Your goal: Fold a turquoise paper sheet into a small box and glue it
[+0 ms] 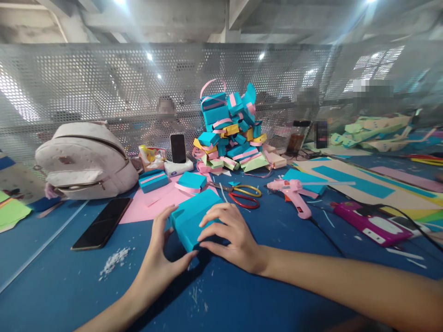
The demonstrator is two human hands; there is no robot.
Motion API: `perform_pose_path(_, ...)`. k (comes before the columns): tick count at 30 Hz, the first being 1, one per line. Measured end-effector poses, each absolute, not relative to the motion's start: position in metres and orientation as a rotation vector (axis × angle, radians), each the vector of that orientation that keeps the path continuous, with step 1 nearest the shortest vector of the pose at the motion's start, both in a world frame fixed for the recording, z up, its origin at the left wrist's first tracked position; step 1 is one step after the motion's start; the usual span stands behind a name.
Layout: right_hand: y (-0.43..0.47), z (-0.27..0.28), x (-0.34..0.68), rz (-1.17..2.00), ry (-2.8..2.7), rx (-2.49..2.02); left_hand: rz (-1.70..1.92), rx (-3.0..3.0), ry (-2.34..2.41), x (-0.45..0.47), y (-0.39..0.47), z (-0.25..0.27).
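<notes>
A blue paper box (194,210) is tilted between my two hands just above the blue table. My left hand (162,249) grips its left side, with the thumb at the lower front corner. From the right, my right hand (231,235) holds the box, its fingers over the top and its thumb near the same corner. Behind the box lies a smaller blue box with a pink strip (191,182), on a pink sheet (138,207). Scissors (238,191) with red and yellow handles lie just beyond my right hand. The box's underside is hidden.
A pink glue gun (292,191) and a purple power strip (372,223) with cords lie to the right. A phone (102,224), white scraps (115,262) and a white backpack (88,161) are at left. A pile of small paper boxes (231,133) stands against the perforated metal screen (114,83).
</notes>
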State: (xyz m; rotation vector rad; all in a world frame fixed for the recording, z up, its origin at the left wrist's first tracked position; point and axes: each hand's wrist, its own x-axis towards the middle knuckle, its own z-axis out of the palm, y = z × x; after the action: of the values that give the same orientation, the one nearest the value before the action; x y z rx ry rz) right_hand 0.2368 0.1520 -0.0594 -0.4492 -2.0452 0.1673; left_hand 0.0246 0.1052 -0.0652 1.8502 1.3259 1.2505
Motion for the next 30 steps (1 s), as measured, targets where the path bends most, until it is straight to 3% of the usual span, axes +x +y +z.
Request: perform_pose_path(30,0.1543,-0.0570,0.2374,0.267,-1.958,-0.499,1.348,1.764,1.216,0.0251,0.1041,-0.0624)
